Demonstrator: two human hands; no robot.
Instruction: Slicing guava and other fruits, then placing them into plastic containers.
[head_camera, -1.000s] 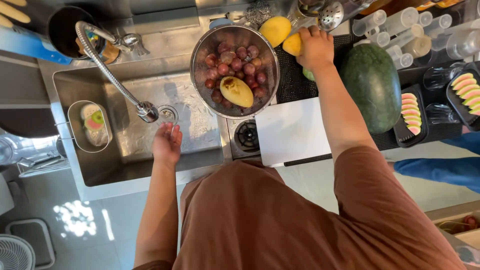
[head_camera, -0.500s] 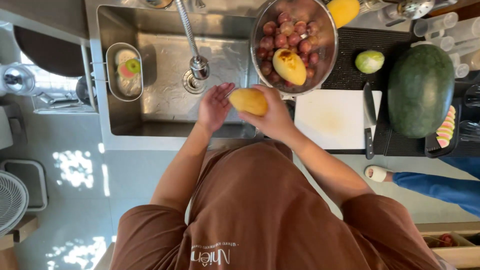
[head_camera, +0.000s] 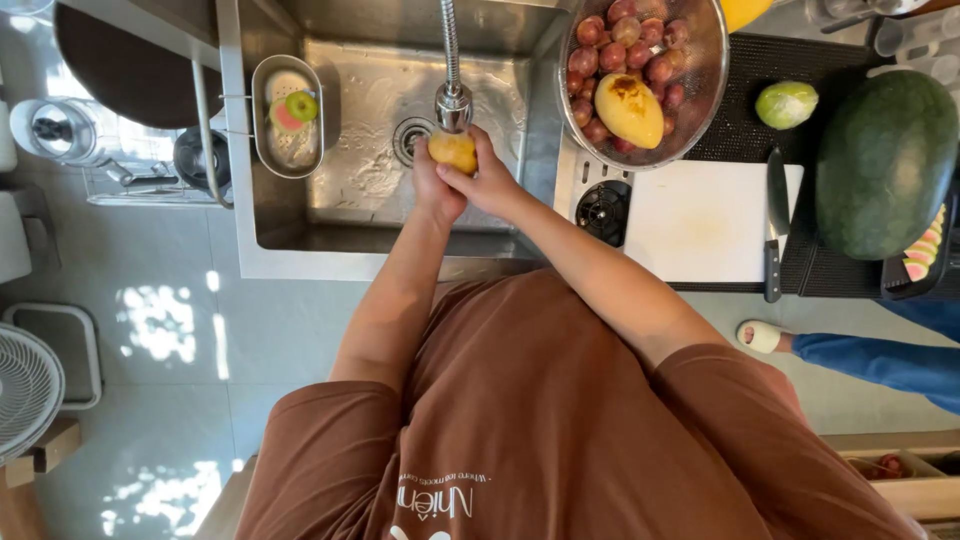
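Observation:
Both hands hold a yellow mango (head_camera: 452, 150) over the steel sink (head_camera: 380, 215), right under the head of the pull-down tap (head_camera: 452, 100). My left hand (head_camera: 432, 188) cups it from the left and my right hand (head_camera: 490, 182) wraps it from the right. To the right, a metal colander (head_camera: 700, 110) holds several dark red fruits and a second yellow mango (head_camera: 628, 108).
A white cutting board (head_camera: 700, 220) with a black-handled knife (head_camera: 775, 225) lies right of the sink, beside a green watermelon (head_camera: 885, 165) and a small green fruit (head_camera: 786, 104). A soap caddy (head_camera: 288, 118) hangs on the sink's left wall. Another person's foot (head_camera: 760, 336) stands at the right.
My right hand took a mango from the back of the counter and carried it left. Both hands now hold it under the tap over the sink.

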